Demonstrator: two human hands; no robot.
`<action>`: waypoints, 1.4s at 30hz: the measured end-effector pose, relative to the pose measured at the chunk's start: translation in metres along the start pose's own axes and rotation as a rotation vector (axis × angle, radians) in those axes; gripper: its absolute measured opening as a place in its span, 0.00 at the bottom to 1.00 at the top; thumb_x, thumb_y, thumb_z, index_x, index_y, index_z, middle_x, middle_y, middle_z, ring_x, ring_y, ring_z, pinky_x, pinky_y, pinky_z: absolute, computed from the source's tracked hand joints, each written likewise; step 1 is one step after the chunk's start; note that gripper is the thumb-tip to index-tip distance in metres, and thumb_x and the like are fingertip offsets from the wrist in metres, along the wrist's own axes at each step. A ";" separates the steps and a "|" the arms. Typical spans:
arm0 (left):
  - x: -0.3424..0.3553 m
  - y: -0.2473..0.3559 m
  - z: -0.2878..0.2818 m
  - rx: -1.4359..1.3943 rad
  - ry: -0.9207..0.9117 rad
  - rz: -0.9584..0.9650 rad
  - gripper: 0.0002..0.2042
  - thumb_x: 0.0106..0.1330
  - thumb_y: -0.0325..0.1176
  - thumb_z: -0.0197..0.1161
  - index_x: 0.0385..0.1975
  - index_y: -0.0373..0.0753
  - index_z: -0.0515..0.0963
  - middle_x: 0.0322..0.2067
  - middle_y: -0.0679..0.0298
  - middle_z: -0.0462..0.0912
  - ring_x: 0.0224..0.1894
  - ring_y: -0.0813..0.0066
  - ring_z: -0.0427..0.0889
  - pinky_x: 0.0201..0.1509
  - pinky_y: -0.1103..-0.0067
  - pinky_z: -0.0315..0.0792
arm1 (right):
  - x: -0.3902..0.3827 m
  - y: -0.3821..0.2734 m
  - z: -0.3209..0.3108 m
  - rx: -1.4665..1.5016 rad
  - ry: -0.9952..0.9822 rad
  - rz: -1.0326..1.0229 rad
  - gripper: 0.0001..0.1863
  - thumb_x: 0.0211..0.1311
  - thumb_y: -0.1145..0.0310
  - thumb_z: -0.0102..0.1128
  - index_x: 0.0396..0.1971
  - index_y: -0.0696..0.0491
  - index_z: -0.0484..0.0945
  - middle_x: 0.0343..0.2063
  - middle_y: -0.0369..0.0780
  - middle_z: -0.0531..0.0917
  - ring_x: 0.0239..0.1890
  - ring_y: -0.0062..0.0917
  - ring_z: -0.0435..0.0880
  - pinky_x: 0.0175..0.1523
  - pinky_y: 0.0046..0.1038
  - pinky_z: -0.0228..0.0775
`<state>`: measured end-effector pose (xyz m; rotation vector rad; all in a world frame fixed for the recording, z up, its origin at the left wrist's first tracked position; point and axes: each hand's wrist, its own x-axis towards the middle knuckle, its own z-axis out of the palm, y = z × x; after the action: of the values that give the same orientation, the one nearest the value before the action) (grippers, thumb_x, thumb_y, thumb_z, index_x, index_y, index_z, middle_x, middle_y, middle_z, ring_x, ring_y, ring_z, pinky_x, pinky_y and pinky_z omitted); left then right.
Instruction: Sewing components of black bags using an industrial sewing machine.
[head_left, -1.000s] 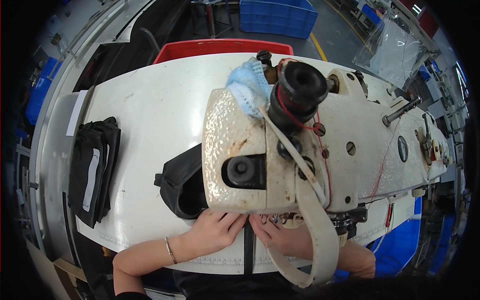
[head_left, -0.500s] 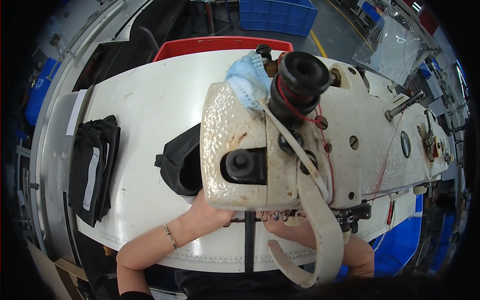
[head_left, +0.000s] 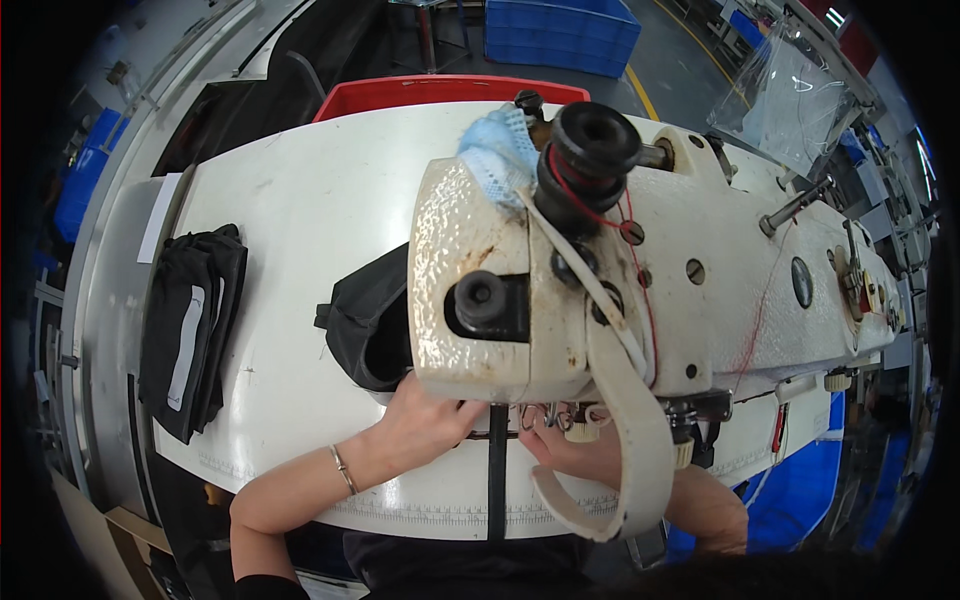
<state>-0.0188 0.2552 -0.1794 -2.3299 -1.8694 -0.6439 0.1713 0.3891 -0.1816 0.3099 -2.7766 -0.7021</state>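
Observation:
In front of me stands a cream sewing machine, its head hiding the needle area. A black fabric piece, folded open like a pouch, lies left of the head and runs under it. Just below the head, my left hand has its fingers closed at the fabric's dark edge, partly hidden. Across from it my right hand is closed near the same edge, partly covered by the machine and its curved cream guard. A black strap hangs between both hands over the table's front edge.
A stack of black fabric pieces with a white strip lies at the left of the white table. Behind the table is a red bin; a blue crate stands farther back. Blue material sits at the lower right.
The view has shifted slightly, moving the machine a little in the picture. Both hands stay at the fabric under the head; the right hand shows somewhat more beneath it.

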 end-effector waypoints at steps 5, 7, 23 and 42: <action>0.006 0.015 -0.007 0.063 -0.030 -0.035 0.14 0.46 0.26 0.58 0.35 0.30 0.74 0.37 0.55 0.74 0.42 0.60 0.74 0.46 0.70 0.71 | -0.001 -0.008 0.011 0.517 0.331 0.383 0.21 0.40 0.69 0.58 0.41 0.51 0.80 0.42 0.37 0.78 0.49 0.24 0.75 0.43 0.31 0.71; 0.003 0.026 -0.005 0.111 0.027 -0.057 0.16 0.47 0.28 0.57 0.36 0.29 0.74 0.38 0.54 0.73 0.44 0.60 0.73 0.49 0.71 0.69 | 0.004 -0.004 0.007 0.135 0.123 0.254 0.20 0.39 0.69 0.59 0.39 0.52 0.80 0.40 0.36 0.79 0.46 0.25 0.75 0.44 0.32 0.71; 0.001 0.018 -0.039 -0.059 0.155 0.007 0.08 0.54 0.29 0.64 0.29 0.35 0.74 0.24 0.64 0.66 0.27 0.71 0.70 0.28 0.76 0.64 | 0.025 0.001 -0.004 0.409 0.190 -0.098 0.17 0.42 0.68 0.56 0.34 0.59 0.80 0.37 0.44 0.80 0.43 0.33 0.79 0.46 0.28 0.73; 0.003 -0.018 -0.035 -0.550 0.070 -0.322 0.19 0.46 0.12 0.53 0.39 0.36 0.77 0.39 0.53 0.77 0.41 0.53 0.77 0.45 0.70 0.73 | -0.003 -0.022 0.009 0.317 0.148 -0.075 0.18 0.43 0.71 0.55 0.39 0.58 0.78 0.39 0.42 0.79 0.39 0.29 0.78 0.42 0.32 0.73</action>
<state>-0.0451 0.2515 -0.1504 -2.2415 -2.2825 -1.4159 0.1748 0.3751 -0.2001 0.5071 -2.7375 -0.2386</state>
